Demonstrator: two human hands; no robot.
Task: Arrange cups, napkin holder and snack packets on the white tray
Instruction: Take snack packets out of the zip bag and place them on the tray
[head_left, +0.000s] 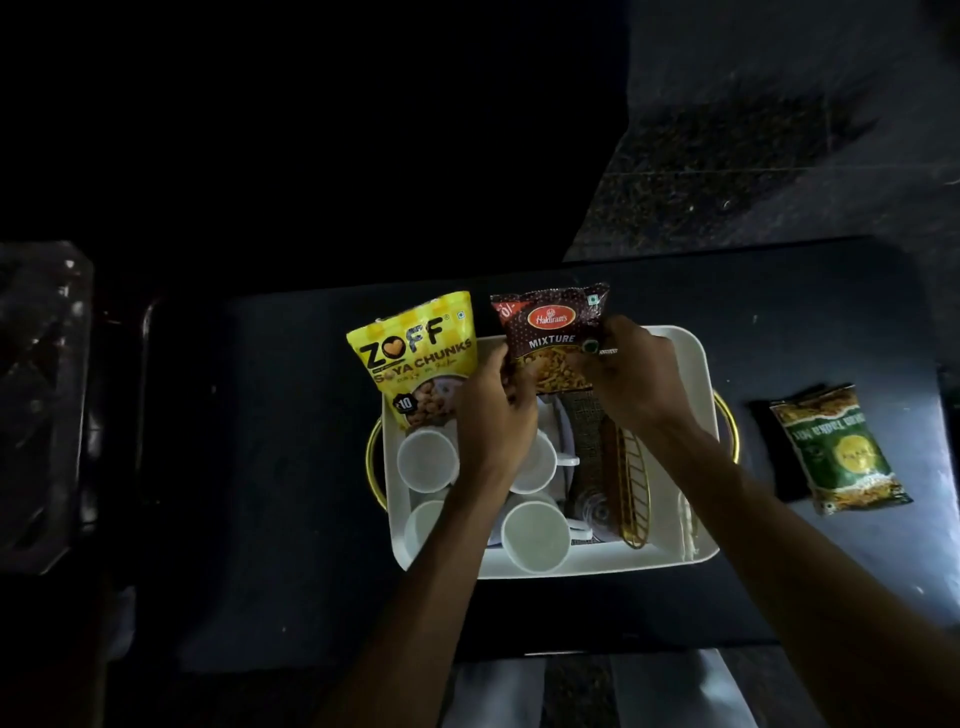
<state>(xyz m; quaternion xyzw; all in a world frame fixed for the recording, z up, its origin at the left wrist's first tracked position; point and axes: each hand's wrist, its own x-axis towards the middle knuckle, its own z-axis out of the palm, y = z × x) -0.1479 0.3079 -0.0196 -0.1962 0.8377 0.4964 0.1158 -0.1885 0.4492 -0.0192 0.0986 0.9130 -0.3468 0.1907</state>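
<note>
A white tray (693, 374) with gold handles sits on a dark table. Several white cups (427, 460) stand in its left half. A gold wire napkin holder (635, 483) with a dark napkin lies in its right half. A yellow soya chunks packet (415, 353) leans upright at the tray's far left rim. My left hand (493, 415) and my right hand (634, 374) both grip a maroon mixture packet (550, 325), holding it upright at the tray's far edge. A green snack packet (839, 449) lies on the table to the right of the tray.
The dark table (291, 467) extends around the tray. A dark, dimly lit chair or crate (41, 405) stands at the left. Speckled stone floor (753, 145) shows beyond the table at the upper right.
</note>
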